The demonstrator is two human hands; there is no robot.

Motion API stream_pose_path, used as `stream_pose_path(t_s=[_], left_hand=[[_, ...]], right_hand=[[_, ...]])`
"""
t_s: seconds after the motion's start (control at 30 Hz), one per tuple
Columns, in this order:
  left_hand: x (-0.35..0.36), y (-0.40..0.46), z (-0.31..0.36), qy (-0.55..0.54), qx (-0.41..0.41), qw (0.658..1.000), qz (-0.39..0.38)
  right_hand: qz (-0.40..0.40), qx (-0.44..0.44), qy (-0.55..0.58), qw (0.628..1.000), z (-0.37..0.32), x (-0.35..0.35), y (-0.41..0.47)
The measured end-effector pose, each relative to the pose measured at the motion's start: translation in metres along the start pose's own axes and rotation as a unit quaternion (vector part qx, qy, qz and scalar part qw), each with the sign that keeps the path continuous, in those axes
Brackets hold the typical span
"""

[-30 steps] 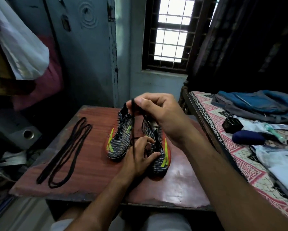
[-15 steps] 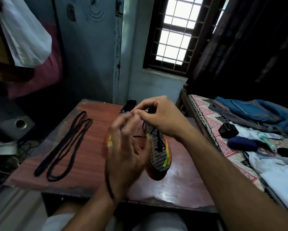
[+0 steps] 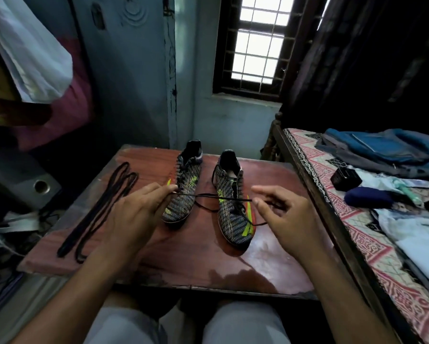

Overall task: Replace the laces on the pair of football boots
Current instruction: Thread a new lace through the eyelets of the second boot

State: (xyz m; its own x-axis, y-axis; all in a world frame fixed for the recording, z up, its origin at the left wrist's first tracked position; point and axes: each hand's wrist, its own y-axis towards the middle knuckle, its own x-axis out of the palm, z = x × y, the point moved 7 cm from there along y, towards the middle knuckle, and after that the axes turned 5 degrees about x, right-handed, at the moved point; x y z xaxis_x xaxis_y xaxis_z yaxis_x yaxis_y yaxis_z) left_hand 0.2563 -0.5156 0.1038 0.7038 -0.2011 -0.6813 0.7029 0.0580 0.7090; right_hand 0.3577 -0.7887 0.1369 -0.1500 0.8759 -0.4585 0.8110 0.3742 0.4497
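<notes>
Two patterned black football boots stand side by side on a red-brown wooden table [image 3: 203,264], toes toward me. The left boot [image 3: 183,189] is still laced. A black lace [image 3: 208,195] runs from the right boot [image 3: 233,209] and stretches sideways between my hands. My left hand [image 3: 134,214] pinches one end of it just left of the left boot. My right hand [image 3: 290,214] pinches the other end beside the right boot, with the index finger held out. Another pair of black laces [image 3: 96,212] lies folded on the table's left side.
A bed [image 3: 357,239] with a patterned cover runs along the table's right edge, carrying a blue bag [image 3: 387,147], a small black box [image 3: 346,178] and clothes. A speaker [image 3: 41,186] and cables sit on the floor at left. My knees are under the table's near edge.
My hands came down from above the boots and moved apart, drawing the black lace out sideways. The right boot has shifted right, away from the left one.
</notes>
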Motion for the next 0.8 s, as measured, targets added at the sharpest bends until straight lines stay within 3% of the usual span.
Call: stream_pose_path(t_s=[0.1,0.2,0.27,0.37,0.43,0.6,0.8], left_hand=[[0.004,0.01,-0.014,-0.031,-0.043,0.999,-0.006],[0.011,0.017,-0.009,-0.06,-0.06,0.996,-0.036],[0.025,0.018,0.011,-0.048,-0.055,0.993,-0.096],[0.059,0.014,0.036,0.021,-0.061,0.968,-0.244],[0.074,0.007,0.047,0.027,-0.067,0.951,-0.3],[0.076,-0.012,0.075,-0.063,-0.089,0.965,-0.239],[0.076,-0.032,0.077,0.036,-0.051,0.95,-0.306]], right_hand=[[0.054,-0.051,-0.083,0.994,0.017,-0.012,-0.009],[0.135,0.056,0.051,0.988,0.054,-0.03,-0.017],[0.149,0.105,0.136,0.974,0.072,-0.031,-0.022],[0.137,0.114,0.18,0.968,0.077,-0.022,-0.026],[0.123,0.117,0.197,0.966,0.079,-0.017,-0.027],[0.086,0.08,0.207,0.971,0.069,-0.012,-0.024],[0.074,0.081,0.206,0.972,0.066,-0.006,-0.024]])
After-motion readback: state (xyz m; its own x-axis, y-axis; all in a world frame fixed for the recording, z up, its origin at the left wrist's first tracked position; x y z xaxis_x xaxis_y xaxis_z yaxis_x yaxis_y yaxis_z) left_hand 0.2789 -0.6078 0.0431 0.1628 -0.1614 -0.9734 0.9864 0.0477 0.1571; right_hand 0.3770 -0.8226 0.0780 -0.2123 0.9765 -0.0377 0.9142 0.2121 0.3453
